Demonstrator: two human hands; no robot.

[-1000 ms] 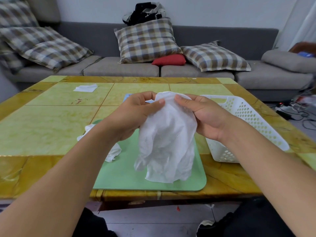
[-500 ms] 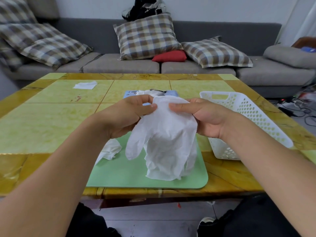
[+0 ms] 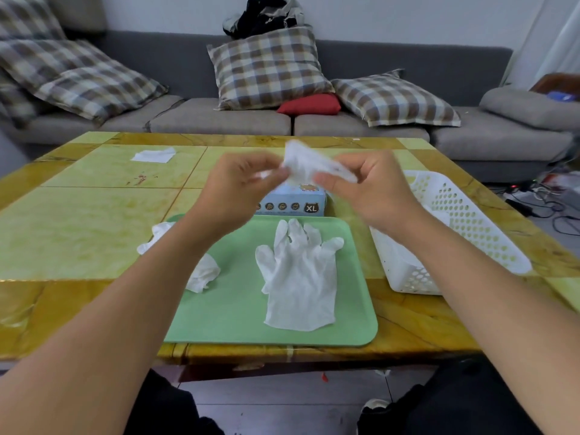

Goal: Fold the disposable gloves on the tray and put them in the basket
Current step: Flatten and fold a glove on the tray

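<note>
Left of centre, a crumpled glove (image 3: 204,273) lies on the green tray's (image 3: 238,321) left edge. Mid-frame, the left hand (image 3: 233,191) and right hand (image 3: 365,188) pinch a blurred white glove (image 3: 309,163) between them, raised. Below, a flat glove (image 3: 299,276) lies on the tray. Behind it, a blue box (image 3: 295,200) reads "XL". At right stands a white basket (image 3: 464,227).

Crumpled white glove (image 3: 309,163) pinched between left hand (image 3: 241,189) and right hand (image 3: 368,189), raised above blue glove box (image 3: 295,200); motion-blurred. Flat glove (image 3: 299,274) spread on green tray (image 3: 238,321), fingers pointed away. Another crumpled glove (image 3: 202,273) seen at tray's left edge. White basket (image 3: 452,227) placed right of tray on yellow table (image 3: 78,227).
</note>
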